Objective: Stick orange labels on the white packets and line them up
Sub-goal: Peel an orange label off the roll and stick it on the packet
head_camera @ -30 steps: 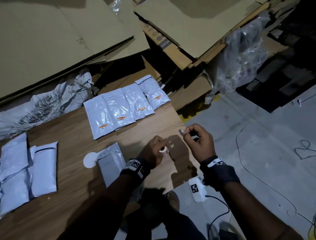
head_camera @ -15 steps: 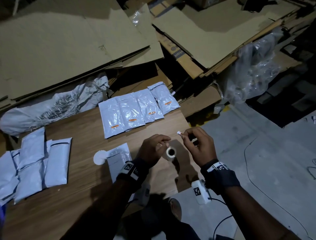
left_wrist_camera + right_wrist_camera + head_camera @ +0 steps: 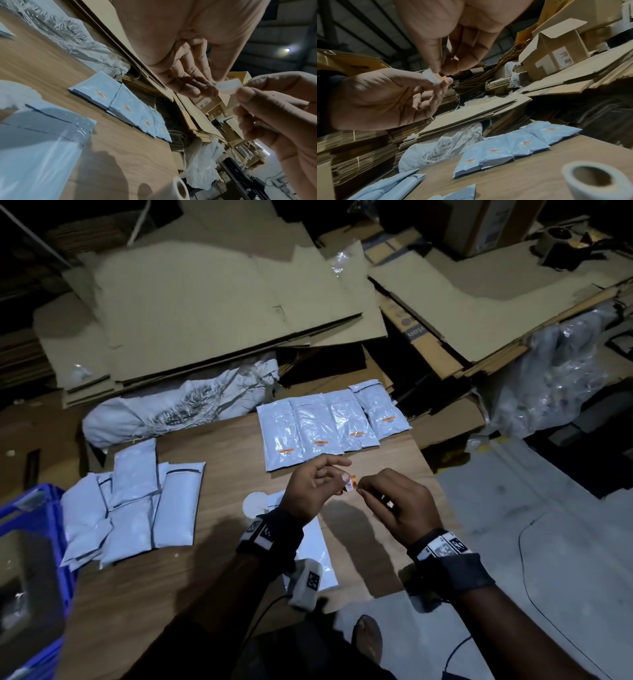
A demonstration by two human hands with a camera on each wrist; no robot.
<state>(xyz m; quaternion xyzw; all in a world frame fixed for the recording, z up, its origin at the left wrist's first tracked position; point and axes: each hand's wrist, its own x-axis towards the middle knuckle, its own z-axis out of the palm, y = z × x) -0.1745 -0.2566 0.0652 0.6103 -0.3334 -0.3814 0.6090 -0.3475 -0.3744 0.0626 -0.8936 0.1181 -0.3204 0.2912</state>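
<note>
i see both grips, left hand (image 3: 313, 491) and right hand (image 3: 397, 503), pinching the small orange paper label (image 3: 351, 484); the flat white plastic packet (image 3: 317, 556) lies below, nearer my left.

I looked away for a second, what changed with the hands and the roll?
The left hand let go of the white label roll, now standing on the wooden table; both hands pinch one small orange label, right hand peeling. Four labelled white packets stayed lined up.
</note>
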